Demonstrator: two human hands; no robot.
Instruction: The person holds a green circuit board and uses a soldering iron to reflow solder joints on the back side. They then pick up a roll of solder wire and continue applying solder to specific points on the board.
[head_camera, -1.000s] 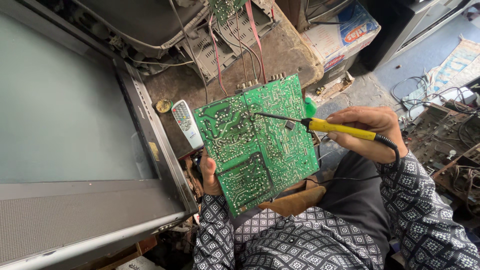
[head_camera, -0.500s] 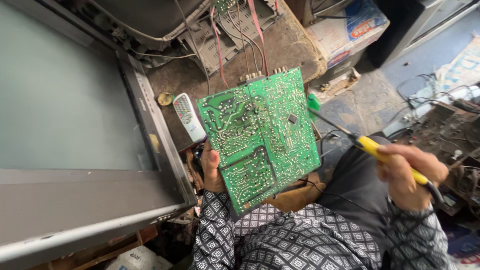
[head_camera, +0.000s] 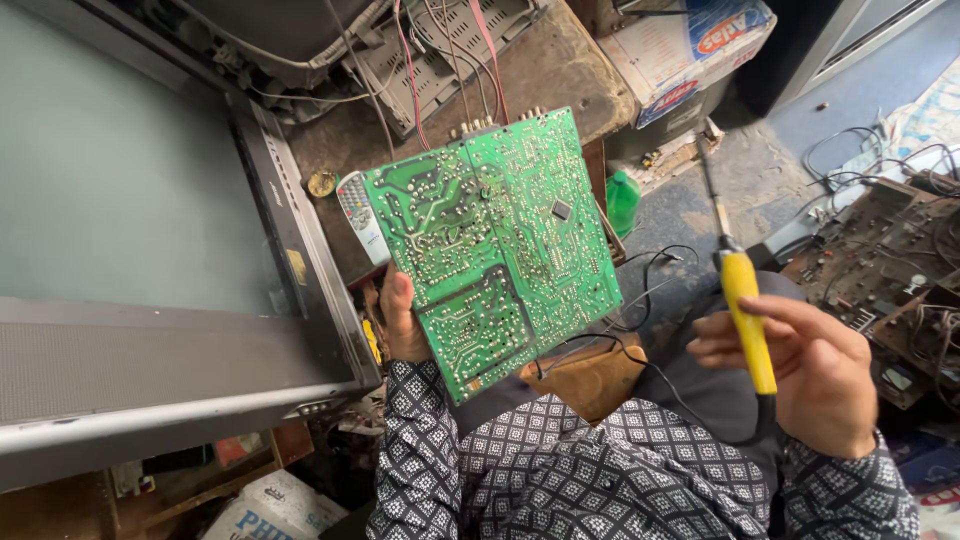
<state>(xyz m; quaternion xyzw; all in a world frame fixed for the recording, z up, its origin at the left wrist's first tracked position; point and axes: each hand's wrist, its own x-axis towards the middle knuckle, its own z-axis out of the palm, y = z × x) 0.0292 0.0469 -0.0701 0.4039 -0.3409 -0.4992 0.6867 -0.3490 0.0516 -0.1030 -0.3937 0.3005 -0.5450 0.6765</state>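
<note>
A large green circuit board (head_camera: 495, 245) is held up with its solder side toward me. My left hand (head_camera: 400, 322) grips its lower left edge, thumb on the front face. My right hand (head_camera: 805, 375) holds a yellow-handled soldering iron (head_camera: 745, 310) to the right of the board. The iron's tip points up and away, clear of the board. Its black cord loops down across my lap. Red and dark wires run from the board's top edge to the back of the set behind it.
A big grey television (head_camera: 130, 240) lies screen up on the left. A white remote (head_camera: 360, 215) rests beside it. A green bottle (head_camera: 622, 200) and a cardboard box (head_camera: 690, 50) stand behind the board. Old circuit boards and tangled wires (head_camera: 890, 260) crowd the right.
My right hand pulled the soldering iron off the board and swung it out to the right, its tip now pointing upward. The board stays held in my left hand.
</note>
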